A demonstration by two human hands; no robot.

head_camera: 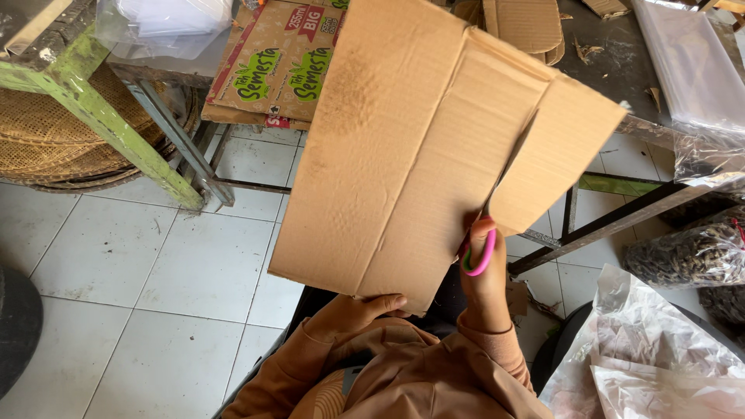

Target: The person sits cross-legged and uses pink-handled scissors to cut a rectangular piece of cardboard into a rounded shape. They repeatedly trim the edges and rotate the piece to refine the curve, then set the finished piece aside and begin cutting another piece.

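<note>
Printed carton [272, 66]: upper centre — flattened, brown with red and green panels.
Clear bag [687, 256]: right edge — dark contents.

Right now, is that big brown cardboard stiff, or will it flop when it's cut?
The cardboard sheet probably stays fairly stiff: the left hand grips only its bottom edge, yet it stands flat. The strip beside the scissors in the right hand may sag once cut free.
</note>
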